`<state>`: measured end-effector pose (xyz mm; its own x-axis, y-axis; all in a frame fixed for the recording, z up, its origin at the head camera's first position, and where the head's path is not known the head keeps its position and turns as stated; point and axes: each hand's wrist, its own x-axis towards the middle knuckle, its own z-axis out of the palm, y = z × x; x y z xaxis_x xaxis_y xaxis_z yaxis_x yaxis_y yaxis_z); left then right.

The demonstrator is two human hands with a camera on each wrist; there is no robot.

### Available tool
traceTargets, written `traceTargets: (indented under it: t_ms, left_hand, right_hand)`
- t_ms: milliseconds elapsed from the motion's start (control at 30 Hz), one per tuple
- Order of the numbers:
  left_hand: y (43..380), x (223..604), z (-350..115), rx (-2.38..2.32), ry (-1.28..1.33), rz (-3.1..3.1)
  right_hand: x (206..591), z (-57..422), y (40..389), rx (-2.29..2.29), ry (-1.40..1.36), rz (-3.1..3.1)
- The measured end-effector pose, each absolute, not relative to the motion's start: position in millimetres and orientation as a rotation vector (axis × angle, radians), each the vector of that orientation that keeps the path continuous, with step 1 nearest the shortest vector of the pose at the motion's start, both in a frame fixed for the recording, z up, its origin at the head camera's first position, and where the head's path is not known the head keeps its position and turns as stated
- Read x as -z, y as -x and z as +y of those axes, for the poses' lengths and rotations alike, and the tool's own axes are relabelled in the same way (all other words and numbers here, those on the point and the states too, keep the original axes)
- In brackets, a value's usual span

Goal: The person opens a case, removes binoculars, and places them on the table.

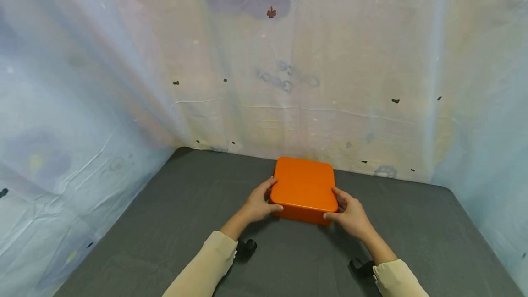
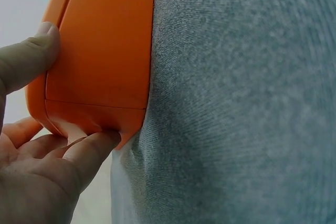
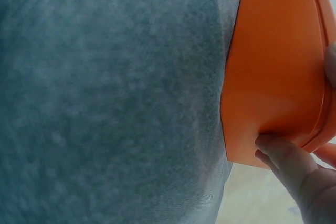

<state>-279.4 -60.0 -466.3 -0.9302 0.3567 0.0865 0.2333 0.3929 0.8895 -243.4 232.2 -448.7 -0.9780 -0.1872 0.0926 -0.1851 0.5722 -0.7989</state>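
An orange box with rounded corners sits flat on the grey surface, near its back edge. A seam below its top looks like the edge of a lid. At the near left corner my left hand grips it, thumb on the front face and fingers along the left side. My right hand holds the near right corner the same way. In the left wrist view, the left fingers press against the side of the box. The right wrist view has right fingers touching the orange side. Whatever is inside stays hidden.
Grey fabric covers the table. Behind it hangs a pale patterned curtain, close to the box's far side. Another pale sheet rises on the left. Black straps stick out near both wrists.
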Motion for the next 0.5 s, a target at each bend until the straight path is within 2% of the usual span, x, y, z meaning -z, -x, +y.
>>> traceTargets:
  t_ms: [500]
  left_hand:
    - [280.8,466.6,-59.4,-1.601,-0.524,2.503]
  right_hand:
    - [443.1,230.0,240.1,1.4,0.361,2.798]
